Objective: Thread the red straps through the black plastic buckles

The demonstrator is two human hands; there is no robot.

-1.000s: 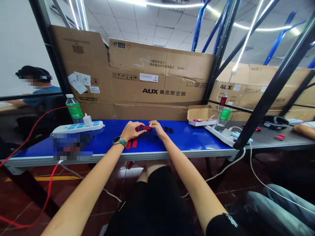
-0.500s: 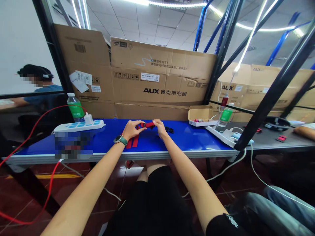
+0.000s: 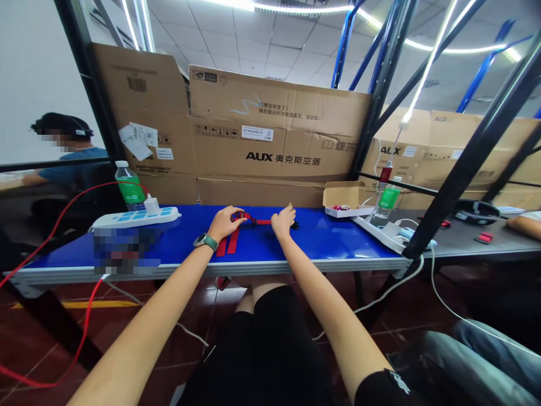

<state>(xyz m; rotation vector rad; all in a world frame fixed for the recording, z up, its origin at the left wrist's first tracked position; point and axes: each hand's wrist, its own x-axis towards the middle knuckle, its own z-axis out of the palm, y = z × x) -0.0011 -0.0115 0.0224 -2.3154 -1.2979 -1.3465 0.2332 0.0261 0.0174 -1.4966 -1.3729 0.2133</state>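
My left hand (image 3: 225, 224) pinches a red strap (image 3: 262, 222) between thumb and fingers, beside a small black buckle (image 3: 253, 221) threaded on it. From there the strap stretches to the right and runs into my right hand (image 3: 284, 221), whose fingers are curled around its end; that end is hidden. Two red strap lengths (image 3: 232, 241) hang down over the blue tabletop (image 3: 329, 239) below my left hand. Partly behind my right hand lie black plastic pieces (image 3: 295, 225), too small to make out.
A white power strip (image 3: 135, 217) and a green-labelled bottle (image 3: 130, 186) stand at the left, near a red cable (image 3: 90, 316). An open carton (image 3: 343, 200) with small items sits at the back right. A black post (image 3: 456, 152) rises beyond it. A person (image 3: 70, 141) sits at far left.
My right hand has turned and shifted slightly right, and the strap between my hands now looks thinner and longer. My left hand stays nearly in place on the strap.
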